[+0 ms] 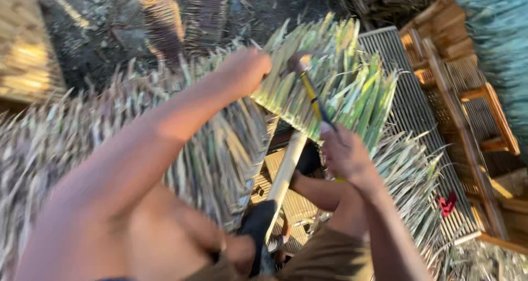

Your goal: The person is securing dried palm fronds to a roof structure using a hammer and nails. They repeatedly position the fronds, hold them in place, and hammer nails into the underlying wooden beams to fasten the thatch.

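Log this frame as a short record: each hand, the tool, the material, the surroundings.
left hand: pressed on the upper edge of the green thatch panel
right hand: gripping the handle of a hammer
hammer: head up, over the panel; yellow and dark handle
pole: pale, runs under the panel toward the person
dry thatch: greyer layers at left
slatted panel: lies at right, beside wooden frames
red item: on the slatted panel; kind unclear

Outdoor dirt ground (pixel 99 44), slatted bamboo platform (pixel 410 110), wooden frames (pixel 467 94), warm low sunlight
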